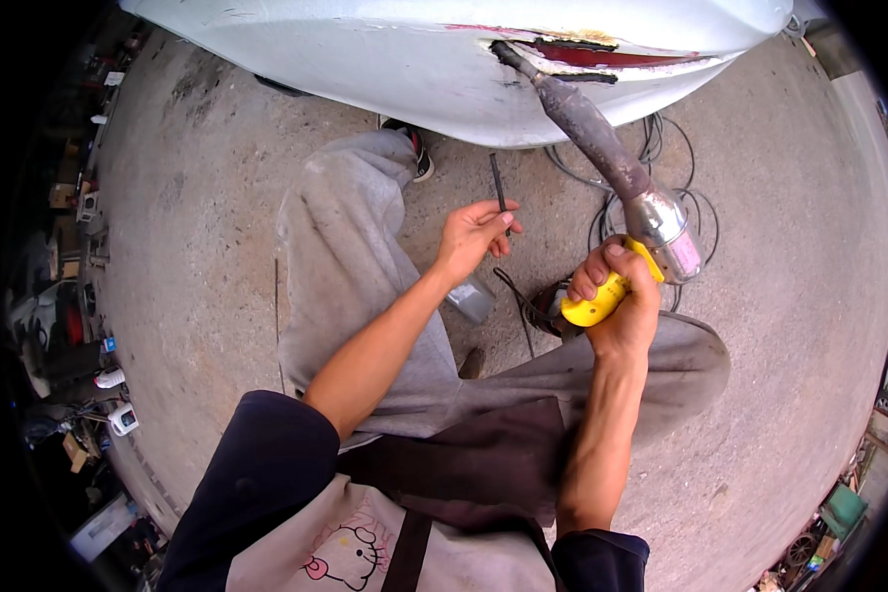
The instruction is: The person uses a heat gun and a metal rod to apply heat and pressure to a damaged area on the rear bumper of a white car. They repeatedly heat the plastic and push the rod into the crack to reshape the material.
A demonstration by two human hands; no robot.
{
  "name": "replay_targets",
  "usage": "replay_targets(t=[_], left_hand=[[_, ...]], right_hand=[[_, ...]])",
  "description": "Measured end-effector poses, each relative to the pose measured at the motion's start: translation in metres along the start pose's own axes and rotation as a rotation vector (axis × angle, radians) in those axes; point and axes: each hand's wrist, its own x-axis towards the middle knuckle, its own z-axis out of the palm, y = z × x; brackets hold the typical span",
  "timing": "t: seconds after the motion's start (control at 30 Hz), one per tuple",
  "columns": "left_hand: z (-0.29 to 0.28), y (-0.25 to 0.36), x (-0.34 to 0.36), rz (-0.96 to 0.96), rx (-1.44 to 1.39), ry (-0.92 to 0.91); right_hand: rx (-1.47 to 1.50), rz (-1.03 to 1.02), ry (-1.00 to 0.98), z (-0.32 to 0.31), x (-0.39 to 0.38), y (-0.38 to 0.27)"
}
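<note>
My right hand [629, 296] is wrapped round the yellow handle of a hot-air gun [596, 133]. Its long, stained metal barrel slants up and left, and the blackened nozzle is at the left end of a torn slot [622, 57] in a white car bumper [365, 54]. Red shows inside the slot, with charred black material and browned paint along its edges. Between the thumb and fingers of my left hand [472, 242] is a thin black rod [496, 178], pointing up toward the bumper but apart from it.
Dark cable [692, 148] lies coiled on the concrete floor [207, 197] below the bumper's right part. A grey container [472, 299] stands between my bent legs. Clutter and a white jug [123, 419] line the far left.
</note>
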Motion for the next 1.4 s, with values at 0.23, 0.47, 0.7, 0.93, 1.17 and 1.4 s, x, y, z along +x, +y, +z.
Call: replay_targets(t=[0.23, 0.47, 0.7, 0.93, 1.17, 1.4], left_hand=[[0.000, -0.001, 0.000, 0.003, -0.012, -0.009], [0.000, 0.001, 0.000, -0.015, 0.002, -0.016], [0.002, 0.001, 0.000, -0.010, 0.013, -0.006], [0.005, 0.000, 0.000, -0.021, 0.012, 0.005], [0.002, -0.006, 0.000, -0.015, 0.014, 0.011], [0.003, -0.005, 0.000, -0.025, 0.015, 0.012]], right_hand=[[0.006, 0.001, 0.009, -0.001, 0.001, 0.000], [0.042, 0.025, 0.000, -0.004, 0.001, 0.001], [0.079, 0.029, -0.007, -0.011, -0.003, -0.002], [0.035, 0.014, 0.001, -0.001, 0.005, -0.005], [0.053, 0.024, 0.017, -0.008, 0.008, -0.006], [0.038, 0.016, -0.019, -0.007, 0.003, -0.005]])
